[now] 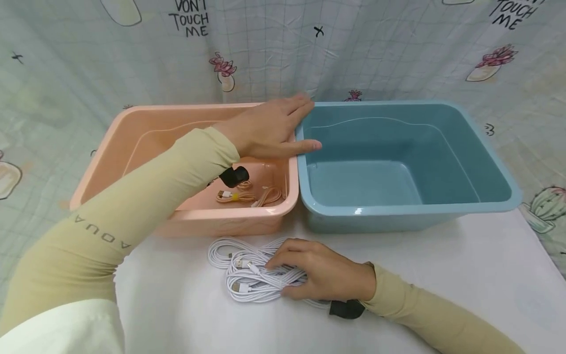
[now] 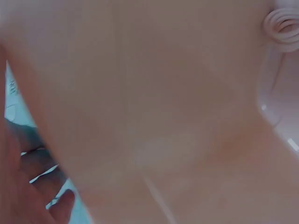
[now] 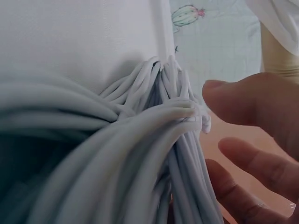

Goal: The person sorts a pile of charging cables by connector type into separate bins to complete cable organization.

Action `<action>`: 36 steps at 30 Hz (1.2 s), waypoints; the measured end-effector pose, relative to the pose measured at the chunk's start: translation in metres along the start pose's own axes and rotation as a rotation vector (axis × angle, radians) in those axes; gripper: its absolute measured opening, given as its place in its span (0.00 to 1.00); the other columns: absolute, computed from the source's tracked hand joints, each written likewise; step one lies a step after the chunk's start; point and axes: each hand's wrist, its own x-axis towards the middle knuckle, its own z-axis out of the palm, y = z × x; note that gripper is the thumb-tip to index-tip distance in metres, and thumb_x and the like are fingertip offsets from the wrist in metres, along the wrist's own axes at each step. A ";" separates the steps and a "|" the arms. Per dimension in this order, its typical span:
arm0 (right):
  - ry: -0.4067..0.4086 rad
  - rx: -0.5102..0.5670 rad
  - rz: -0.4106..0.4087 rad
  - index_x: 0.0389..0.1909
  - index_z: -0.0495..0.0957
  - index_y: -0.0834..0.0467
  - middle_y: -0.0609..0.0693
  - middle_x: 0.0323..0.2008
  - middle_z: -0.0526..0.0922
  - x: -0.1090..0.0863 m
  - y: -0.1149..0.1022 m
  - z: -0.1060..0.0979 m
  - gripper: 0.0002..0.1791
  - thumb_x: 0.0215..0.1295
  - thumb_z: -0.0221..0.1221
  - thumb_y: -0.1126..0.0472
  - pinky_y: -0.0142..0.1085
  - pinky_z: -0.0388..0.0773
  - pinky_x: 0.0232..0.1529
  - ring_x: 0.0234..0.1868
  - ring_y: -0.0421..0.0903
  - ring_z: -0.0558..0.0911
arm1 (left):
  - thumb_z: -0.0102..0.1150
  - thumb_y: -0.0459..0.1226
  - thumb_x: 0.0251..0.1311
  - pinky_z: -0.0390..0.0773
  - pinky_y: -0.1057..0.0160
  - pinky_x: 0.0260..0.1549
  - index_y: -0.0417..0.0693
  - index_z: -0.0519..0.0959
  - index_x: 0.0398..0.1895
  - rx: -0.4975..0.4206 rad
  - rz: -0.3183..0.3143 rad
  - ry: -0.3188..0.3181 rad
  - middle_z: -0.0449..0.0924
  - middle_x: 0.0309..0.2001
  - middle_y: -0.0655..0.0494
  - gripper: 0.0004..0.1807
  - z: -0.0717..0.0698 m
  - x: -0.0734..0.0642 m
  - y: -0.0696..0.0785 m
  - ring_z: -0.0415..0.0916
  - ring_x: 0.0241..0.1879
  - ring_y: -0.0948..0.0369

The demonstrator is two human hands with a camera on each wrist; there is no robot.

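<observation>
My left hand (image 1: 274, 125) rests across the adjoining rims of a peach plastic bin (image 1: 230, 215) and a blue plastic bin (image 1: 415, 210), its fingers extended. In the left wrist view the peach wall fills most of the picture, with that hand's fingers (image 2: 44, 179) dim at the left edge. On the white table in front of the bins lie coiled white USB cables (image 1: 252, 292). Over their right side is my right hand (image 1: 320, 270), thumb and fingers spread. The right wrist view shows the tied coils (image 3: 154, 144) close up, the thumb and fingers beside them, not closed round them.
Inside the peach bin, near its front right corner, are several peach-coloured cables (image 1: 267, 196), one with a yellow tie. A patterned cloth (image 1: 274, 44) hangs behind both bins. White tabletop (image 1: 177, 305) extends around the white cables.
</observation>
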 end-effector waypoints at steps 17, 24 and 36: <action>0.046 -0.243 -0.121 0.50 0.81 0.50 0.41 0.46 0.83 -0.006 -0.011 0.010 0.19 0.56 0.69 0.55 0.34 0.77 0.62 0.50 0.36 0.80 | 0.25 0.71 0.64 0.34 0.55 0.80 0.49 0.31 0.78 -0.076 -0.027 -0.027 0.25 0.80 0.56 0.51 0.014 0.002 0.003 0.25 0.80 0.58; 0.101 -0.259 -0.140 0.47 0.81 0.51 0.42 0.44 0.84 -0.005 -0.009 0.013 0.18 0.55 0.69 0.59 0.34 0.77 0.61 0.48 0.35 0.82 | 0.25 0.71 0.64 0.33 0.55 0.80 0.47 0.30 0.78 -0.058 -0.020 -0.029 0.24 0.79 0.54 0.52 0.015 0.004 0.004 0.24 0.80 0.57; 0.121 -0.297 -0.141 0.46 0.82 0.51 0.42 0.43 0.84 -0.005 -0.007 0.019 0.17 0.54 0.69 0.60 0.34 0.79 0.59 0.47 0.36 0.82 | 0.26 0.69 0.65 0.33 0.54 0.80 0.47 0.29 0.78 -0.058 -0.011 -0.035 0.22 0.79 0.54 0.51 0.014 0.002 0.005 0.23 0.80 0.57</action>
